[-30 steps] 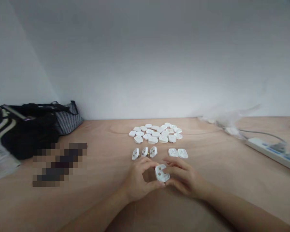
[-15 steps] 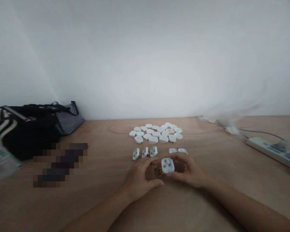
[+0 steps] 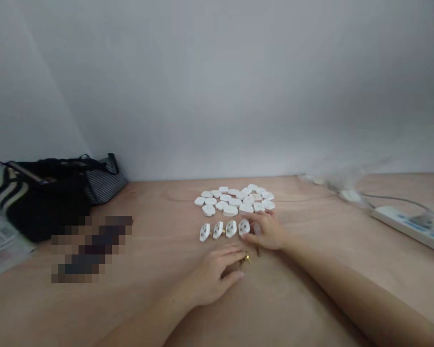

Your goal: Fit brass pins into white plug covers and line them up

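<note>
Head view, the only one we have: our right hand (image 3: 266,232) has its fingers clamped on the plug (image 3: 243,227), thumb low on the rim, fingers up top. That plug is at the right end of a row, beside three plugs (image 3: 218,230) on edge with small gaps between. Our left hand (image 3: 215,277) is nearer us, thumb and index apart; index tip is right at a brass pin (image 3: 248,260), can't tell if touching. A pale piece (image 3: 257,228) peeks out behind the right fingers, too covered to identify

Step in hand, as we read it: standing the plug in line with the others. Next move calls for the plug balanced on its edge before we spread the right fingers, then a straight back-off so we don't knock the neighbour or drag the pale piece

Room: tight behind, the pile of white parts (image 3: 234,202) sits just past the row. Tight left too, next plug is close. Toward us and out left the surface (image 3: 155,250) has open room; its back edge meets the wall (image 3: 217,111). Power strip (image 3: 394,219) is well off right, black bag (image 3: 47,207) well off left, neither in our way
</note>
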A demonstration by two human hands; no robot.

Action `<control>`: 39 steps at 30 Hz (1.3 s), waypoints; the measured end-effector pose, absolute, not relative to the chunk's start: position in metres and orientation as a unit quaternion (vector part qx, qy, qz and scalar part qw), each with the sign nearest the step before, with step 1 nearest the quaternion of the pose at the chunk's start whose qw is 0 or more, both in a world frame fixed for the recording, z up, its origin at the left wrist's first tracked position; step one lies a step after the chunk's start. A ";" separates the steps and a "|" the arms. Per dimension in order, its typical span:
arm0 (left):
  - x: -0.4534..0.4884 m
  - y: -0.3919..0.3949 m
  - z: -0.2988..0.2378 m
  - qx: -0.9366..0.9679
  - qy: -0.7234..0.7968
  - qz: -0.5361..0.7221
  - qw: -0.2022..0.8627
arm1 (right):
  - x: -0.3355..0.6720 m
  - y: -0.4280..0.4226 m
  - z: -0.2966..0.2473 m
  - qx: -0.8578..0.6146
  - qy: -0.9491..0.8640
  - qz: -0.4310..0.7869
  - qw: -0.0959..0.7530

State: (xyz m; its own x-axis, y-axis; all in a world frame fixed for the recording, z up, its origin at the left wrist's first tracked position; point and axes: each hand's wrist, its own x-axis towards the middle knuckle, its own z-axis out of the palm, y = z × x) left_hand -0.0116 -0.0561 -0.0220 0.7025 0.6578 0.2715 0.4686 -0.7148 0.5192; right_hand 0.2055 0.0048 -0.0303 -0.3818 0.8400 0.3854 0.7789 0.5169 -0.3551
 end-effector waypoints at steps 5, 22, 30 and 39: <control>-0.011 -0.056 -0.021 0.898 0.308 0.235 0.208 | 0.230 0.001 -0.029 -0.508 -0.827 0.041 0.238; -0.013 -0.043 -0.031 0.865 0.387 0.278 0.159 | 0.223 -0.051 -0.021 -0.466 -0.843 0.074 0.260; -0.020 -0.038 -0.030 0.876 0.354 0.273 0.181 | 0.210 -0.061 -0.023 -0.425 -0.865 0.100 0.247; -0.019 -0.036 -0.026 0.891 0.325 0.264 0.176 | 0.216 -0.060 -0.026 -0.425 -0.869 0.107 0.230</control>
State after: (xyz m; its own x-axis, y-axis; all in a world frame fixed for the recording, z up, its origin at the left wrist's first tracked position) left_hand -0.0192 -0.0363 -0.0259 0.6488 0.6728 0.3556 0.4868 -0.7260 0.4857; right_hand 0.2156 -0.0604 -0.0258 -0.5328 0.7880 0.3084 0.6894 0.6156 -0.3819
